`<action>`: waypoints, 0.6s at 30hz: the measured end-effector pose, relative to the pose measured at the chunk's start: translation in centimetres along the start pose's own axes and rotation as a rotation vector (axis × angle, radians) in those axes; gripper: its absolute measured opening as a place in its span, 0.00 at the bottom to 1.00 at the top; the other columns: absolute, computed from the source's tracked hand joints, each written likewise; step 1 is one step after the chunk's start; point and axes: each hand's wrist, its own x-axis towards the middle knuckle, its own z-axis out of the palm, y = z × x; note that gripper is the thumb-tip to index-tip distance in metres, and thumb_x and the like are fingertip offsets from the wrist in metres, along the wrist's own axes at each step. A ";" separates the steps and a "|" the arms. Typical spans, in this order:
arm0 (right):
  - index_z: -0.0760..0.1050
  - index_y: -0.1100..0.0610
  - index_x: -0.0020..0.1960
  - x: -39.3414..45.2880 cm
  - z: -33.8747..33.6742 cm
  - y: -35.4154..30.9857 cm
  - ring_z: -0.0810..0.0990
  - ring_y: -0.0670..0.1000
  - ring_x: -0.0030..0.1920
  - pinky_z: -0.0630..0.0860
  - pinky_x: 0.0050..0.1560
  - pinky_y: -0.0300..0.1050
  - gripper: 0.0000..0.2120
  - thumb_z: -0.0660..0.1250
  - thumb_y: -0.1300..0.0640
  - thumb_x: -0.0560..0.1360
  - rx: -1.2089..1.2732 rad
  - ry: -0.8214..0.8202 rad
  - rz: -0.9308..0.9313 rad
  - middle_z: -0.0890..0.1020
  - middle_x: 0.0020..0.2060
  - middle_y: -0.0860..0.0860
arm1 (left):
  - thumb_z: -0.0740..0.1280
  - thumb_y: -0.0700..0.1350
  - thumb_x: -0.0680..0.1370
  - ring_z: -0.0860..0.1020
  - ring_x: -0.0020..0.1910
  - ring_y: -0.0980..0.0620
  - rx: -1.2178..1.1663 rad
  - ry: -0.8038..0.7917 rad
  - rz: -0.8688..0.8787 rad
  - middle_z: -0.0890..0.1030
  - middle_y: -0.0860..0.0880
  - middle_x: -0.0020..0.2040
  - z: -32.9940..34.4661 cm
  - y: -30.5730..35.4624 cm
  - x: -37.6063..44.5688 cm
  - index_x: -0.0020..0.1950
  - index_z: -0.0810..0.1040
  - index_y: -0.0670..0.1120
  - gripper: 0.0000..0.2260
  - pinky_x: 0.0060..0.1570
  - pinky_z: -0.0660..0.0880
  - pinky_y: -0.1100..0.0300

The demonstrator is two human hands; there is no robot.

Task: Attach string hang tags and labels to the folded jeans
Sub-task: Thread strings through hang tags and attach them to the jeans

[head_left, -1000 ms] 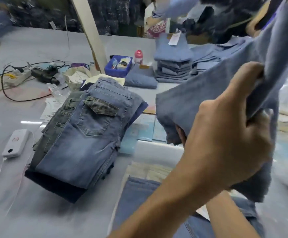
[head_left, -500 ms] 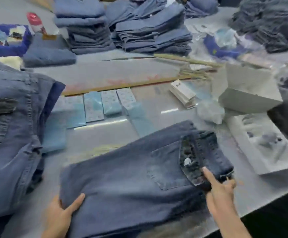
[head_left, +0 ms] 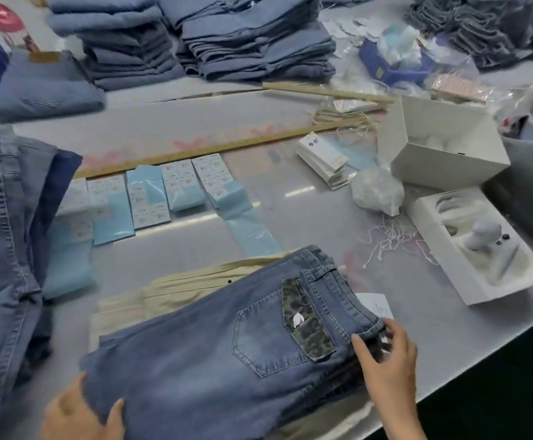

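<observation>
Looking over the table (head_left: 290, 223), the folded jeans (head_left: 227, 350) have just settled flat near the front edge, on beige sheets, after being swung over a second ago, so tagging can start. Camo pocket flap faces up. Left hand (head_left: 80, 414) grips the bottom fold; right hand (head_left: 389, 354) pinches the waistband corner, over a white tag (head_left: 374, 304).

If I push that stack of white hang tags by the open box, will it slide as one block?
Probably not. The hang tag stack is loose, already fanned cards, so it would likely shear apart. The table looks glossy, so cards may skid easily.
</observation>
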 end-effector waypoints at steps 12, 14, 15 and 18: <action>0.78 0.48 0.61 3.3 2.3 -2.2 0.76 0.51 0.59 0.72 0.65 0.56 0.12 0.67 0.59 0.79 -0.284 -0.111 -0.296 0.76 0.57 0.46 | 0.61 0.54 0.84 0.66 0.75 0.45 0.128 -0.001 1.023 0.69 0.48 0.77 11.3 30.5 -4.7 0.77 0.68 0.51 0.22 0.72 0.65 0.44; 0.77 0.48 0.58 3.6 3.2 -1.5 0.75 0.53 0.58 0.72 0.59 0.55 0.11 0.67 0.60 0.79 -0.291 -0.064 -0.307 0.77 0.54 0.48 | 0.51 0.57 0.86 0.61 0.78 0.48 0.299 -0.030 1.055 0.64 0.50 0.80 14.0 30.8 -4.3 0.80 0.62 0.53 0.23 0.77 0.57 0.48; 0.77 0.49 0.56 3.7 3.7 -1.1 0.76 0.54 0.56 0.73 0.55 0.55 0.10 0.67 0.61 0.78 -0.282 -0.024 -0.327 0.78 0.53 0.49 | 0.48 0.57 0.85 0.62 0.78 0.48 0.331 -0.016 1.061 0.65 0.50 0.79 14.8 30.6 -4.1 0.80 0.62 0.53 0.23 0.77 0.57 0.48; 0.78 0.54 0.53 4.3 5.0 0.4 0.78 0.57 0.51 0.75 0.49 0.57 0.07 0.64 0.62 0.79 -0.206 0.121 -0.406 0.79 0.48 0.51 | 0.52 0.57 0.84 0.70 0.73 0.48 0.282 0.031 1.059 0.73 0.50 0.74 15.7 30.2 -3.6 0.76 0.69 0.53 0.22 0.73 0.65 0.47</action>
